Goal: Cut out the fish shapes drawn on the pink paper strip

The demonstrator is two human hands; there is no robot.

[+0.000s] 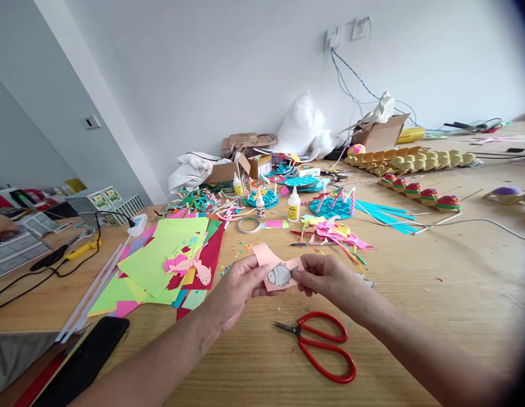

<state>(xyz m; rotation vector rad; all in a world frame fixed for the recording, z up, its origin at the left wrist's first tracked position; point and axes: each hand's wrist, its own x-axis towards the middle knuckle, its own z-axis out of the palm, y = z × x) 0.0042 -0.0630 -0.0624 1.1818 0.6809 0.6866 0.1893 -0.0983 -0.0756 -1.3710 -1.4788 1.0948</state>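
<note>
Between my two hands is a piece of salmon-pink paper [263,257] with a grey striped fish cutout [280,275] lying against its front. My left hand [242,281] pinches the paper's left side, its thumb at the fish's head. My right hand [324,274] is closed on the right side, thumb over the fish's tail. Red-handled scissors [325,345] lie on the table just below my hands, blades pointing left. Another grey paper cutout [365,280] lies partly hidden behind my right wrist.
Coloured paper sheets [160,254] with pink fish cutouts [188,267] lie to the left, near a black phone [90,350]. Glue bottles [293,204], a tape roll [248,225] and paper strips [342,232] sit behind my hands. Egg cartons [415,161] stand at the back right.
</note>
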